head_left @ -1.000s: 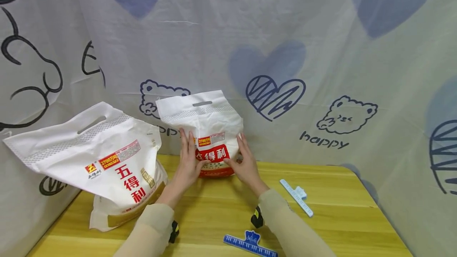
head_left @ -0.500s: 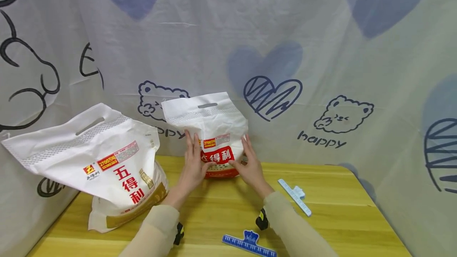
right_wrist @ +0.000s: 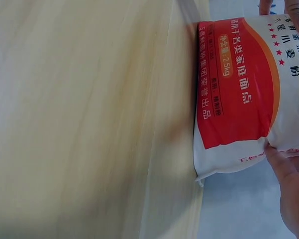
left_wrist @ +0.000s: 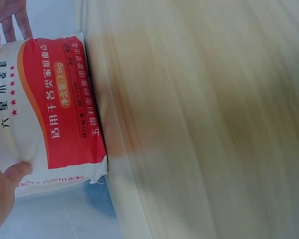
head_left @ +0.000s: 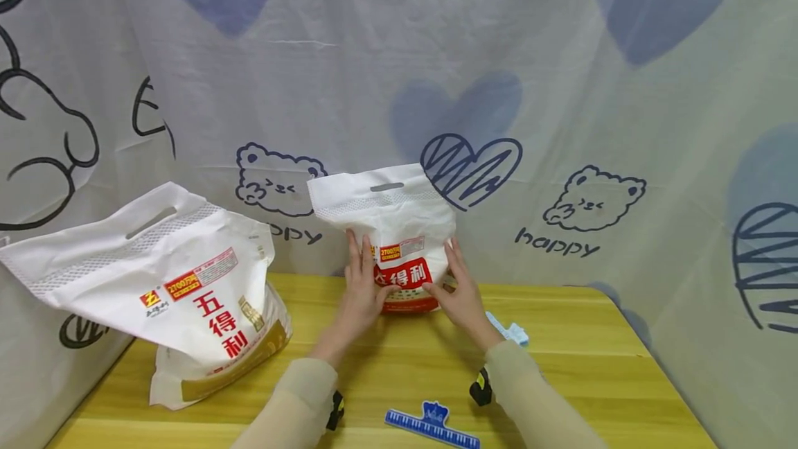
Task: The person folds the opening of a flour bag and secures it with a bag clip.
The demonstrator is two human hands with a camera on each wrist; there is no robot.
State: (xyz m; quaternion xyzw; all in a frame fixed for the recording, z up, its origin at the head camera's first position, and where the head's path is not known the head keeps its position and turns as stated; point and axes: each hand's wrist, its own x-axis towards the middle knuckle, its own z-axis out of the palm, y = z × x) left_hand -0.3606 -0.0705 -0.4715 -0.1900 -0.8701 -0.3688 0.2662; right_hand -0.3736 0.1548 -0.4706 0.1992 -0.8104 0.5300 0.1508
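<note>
A white flour bag (head_left: 408,224) with a red label stands near the table's back edge, its top with the slot handle leaning left. My left hand (head_left: 361,293) holds its left side, fingers up along the bag and thumb across the front. On the right side my right hand (head_left: 464,300) grips it the same way, so the bag sits between both palms. The left wrist view shows the red lower front of the flour bag (left_wrist: 64,104) at the table surface, with the left thumb (left_wrist: 20,172) pressed on it. In the right wrist view the right hand (right_wrist: 293,194) touches the bag's lower side.
A larger white flour bag (head_left: 199,283) with gold trim leans at the left of the wooden table (head_left: 598,366). A blue piano-key clip (head_left: 432,425) lies at the front. The light blue clip (head_left: 516,333) is partly behind the right sleeve (head_left: 530,386). A printed curtain (head_left: 374,54) hangs behind.
Both hands have moved the red-labelled flour bag to the right along the back of the table. The right sleeve now covers part of the light blue clip.
</note>
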